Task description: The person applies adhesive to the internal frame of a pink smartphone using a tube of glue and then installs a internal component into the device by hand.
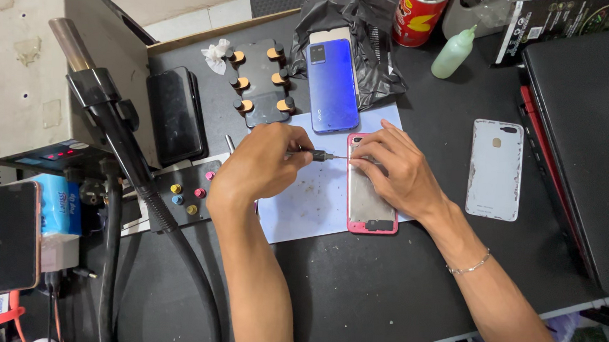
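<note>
**Black bench, pink phone under both hands**

Black and dusty, the bench (396,289) carries a pale blue mat (302,206) near its middle. On the mat's right edge lies a pink-framed phone (369,214), back open. The right hand (392,173) presses down on its upper half. The left hand (262,165) grasps a small screwdriver (319,155), tip touching the phone's top-left edge. A blue phone (332,85) lies behind, toward the far edge.

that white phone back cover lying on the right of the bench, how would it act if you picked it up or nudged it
The thin white phone back cover is a bare shell lying flat, so it is probably very light and would slide easily on the smooth black benchtop. Being so thin, it may flex slightly. Lying flat, it cannot roll or tip, and lifting it likely means catching an edge.
</note>
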